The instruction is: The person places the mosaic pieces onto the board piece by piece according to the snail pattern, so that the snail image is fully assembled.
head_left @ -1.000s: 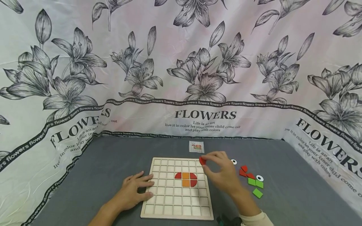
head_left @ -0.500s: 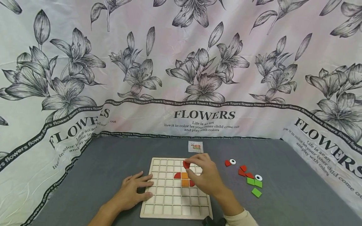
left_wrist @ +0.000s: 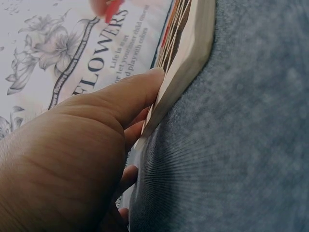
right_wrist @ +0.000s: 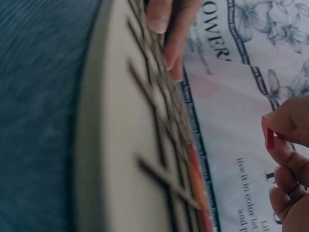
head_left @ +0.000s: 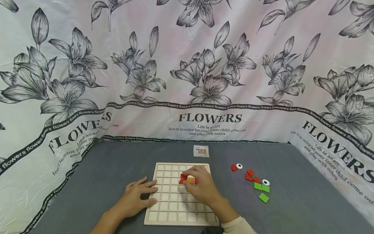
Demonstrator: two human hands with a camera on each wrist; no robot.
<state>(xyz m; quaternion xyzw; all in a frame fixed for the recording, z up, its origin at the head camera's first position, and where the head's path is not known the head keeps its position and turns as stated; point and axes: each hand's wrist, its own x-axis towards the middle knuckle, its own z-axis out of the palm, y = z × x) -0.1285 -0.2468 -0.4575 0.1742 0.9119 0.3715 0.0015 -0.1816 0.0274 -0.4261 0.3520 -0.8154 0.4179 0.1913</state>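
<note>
A pale wooden grid board (head_left: pixel 166 207) lies on the grey cloth. Its left edge is touched by my left hand (head_left: pixel 135 199), fingers spread; the left wrist view shows the thumb (left_wrist: pixel 140 92) against the rim. Above the board, my right hand (head_left: pixel 202 186) pinches a red tile (head_left: pixel 183 177) between thumb and fingers. The right wrist view shows this small red tile (right_wrist: pixel 268 133) edge-on, held clear of the board. Below the hand, an orange tile (head_left: pixel 190 180) sits in the grid with red tiles beside it, partly hidden by the fingers.
Right of the board lie several loose red tiles (head_left: pixel 248 177), green tiles (head_left: pixel 264 198) and two white discs with black centres (head_left: pixel 265 182). Behind the board is a small picture card (head_left: pixel 201 151). A flower-printed curtain (head_left: pixel 210 126) borders the table.
My right hand has carried the red tile leftward and toward me, from the board's far right corner to above the coloured tiles. My left hand has stayed at the board's left edge.
</note>
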